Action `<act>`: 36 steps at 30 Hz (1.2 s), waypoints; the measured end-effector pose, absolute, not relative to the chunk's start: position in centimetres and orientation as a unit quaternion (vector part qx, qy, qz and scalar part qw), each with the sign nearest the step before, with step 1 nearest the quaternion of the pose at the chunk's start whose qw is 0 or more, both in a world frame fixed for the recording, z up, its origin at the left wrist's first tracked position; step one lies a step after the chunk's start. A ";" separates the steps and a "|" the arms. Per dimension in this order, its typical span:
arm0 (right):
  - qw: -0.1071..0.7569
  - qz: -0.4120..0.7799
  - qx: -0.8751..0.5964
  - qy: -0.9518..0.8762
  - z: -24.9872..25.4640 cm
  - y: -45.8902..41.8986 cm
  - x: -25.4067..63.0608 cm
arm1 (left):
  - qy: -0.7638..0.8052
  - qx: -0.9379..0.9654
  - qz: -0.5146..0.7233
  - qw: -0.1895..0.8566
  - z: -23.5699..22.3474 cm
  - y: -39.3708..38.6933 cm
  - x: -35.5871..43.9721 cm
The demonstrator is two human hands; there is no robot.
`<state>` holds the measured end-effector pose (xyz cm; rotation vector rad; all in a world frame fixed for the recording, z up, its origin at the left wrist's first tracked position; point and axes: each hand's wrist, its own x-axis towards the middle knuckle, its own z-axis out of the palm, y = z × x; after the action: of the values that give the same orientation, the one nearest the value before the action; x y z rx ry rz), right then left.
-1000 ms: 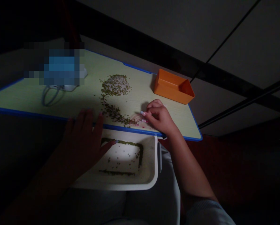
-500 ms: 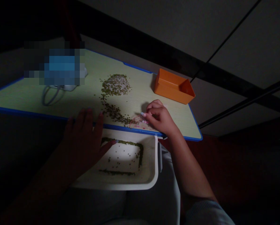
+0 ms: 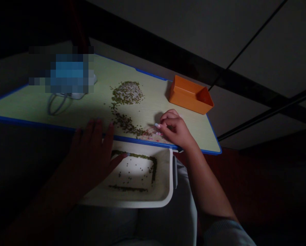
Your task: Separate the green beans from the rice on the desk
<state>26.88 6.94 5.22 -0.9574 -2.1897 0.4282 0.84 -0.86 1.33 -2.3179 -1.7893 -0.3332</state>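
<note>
My left hand (image 3: 93, 150) lies with fingers spread over the table's near edge, its thumb reaching over the white tub (image 3: 165, 201). My right hand (image 3: 174, 128) rests at the table's front right with its fingers curled in; whatever they hold, if anything, is hidden. To the left of it a trail of small green beans (image 3: 125, 123) runs along the table (image 3: 153, 99). Farther back, the trail meets a heap of green beans mixed with white grains (image 3: 128, 92). Inside the tub, more green beans line the edges of the floor and a few are scattered in the middle.
An orange open box (image 3: 191, 95) stands at the table's back right. On the left is a light-coloured device with a looped cord (image 3: 56, 106), partly covered by a blurred patch. A blue rim borders the table, and pale panels rise behind it.
The view has shifted very slightly. Both hands, the beans and the box stay in the same places.
</note>
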 end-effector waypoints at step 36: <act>0.358 0.122 -0.409 -0.830 5.0 6.8 26.8 | -0.605 -0.779 -0.130 0.103 1.1 -0.8 0.8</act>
<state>26.81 6.82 4.95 -1.0556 -2.1422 0.3142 0.83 -0.84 1.15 -2.2984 -1.7841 -0.3848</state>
